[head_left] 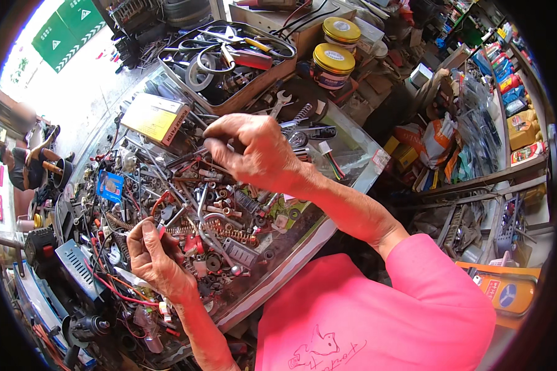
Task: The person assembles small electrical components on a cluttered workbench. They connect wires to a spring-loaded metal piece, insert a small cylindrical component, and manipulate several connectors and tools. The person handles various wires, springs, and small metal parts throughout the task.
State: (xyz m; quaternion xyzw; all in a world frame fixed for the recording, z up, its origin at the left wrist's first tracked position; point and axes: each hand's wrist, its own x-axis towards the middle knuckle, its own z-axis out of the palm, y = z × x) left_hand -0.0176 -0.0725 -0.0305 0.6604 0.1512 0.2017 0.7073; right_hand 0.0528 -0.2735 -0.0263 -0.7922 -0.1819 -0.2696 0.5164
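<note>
My left hand (161, 263) is over the left part of a cluttered workbench, its thumb and fingers pinched together. A small red and pale bit shows at the fingertips, too small to name. An orange-red curved piece (160, 200) is just beyond them. Above the bench's middle, my right hand (257, 151) has curled fingers, with a gap between thumb and forefinger and nothing visible in it. Loose bolts, nuts and metal rods lie beneath both hands. A long coil spring (229, 234) is between the hands, and a yellow and white box (156, 119) lies beyond the right fingertips.
A tray (278, 73) of tools and cables stands at the far side, beside two yellow-lidded tins (333, 59). An open-end wrench (281, 104) lies near it. A blue packet (110, 186) sits among the parts. Shelves of packaged goods (521, 127) line the right.
</note>
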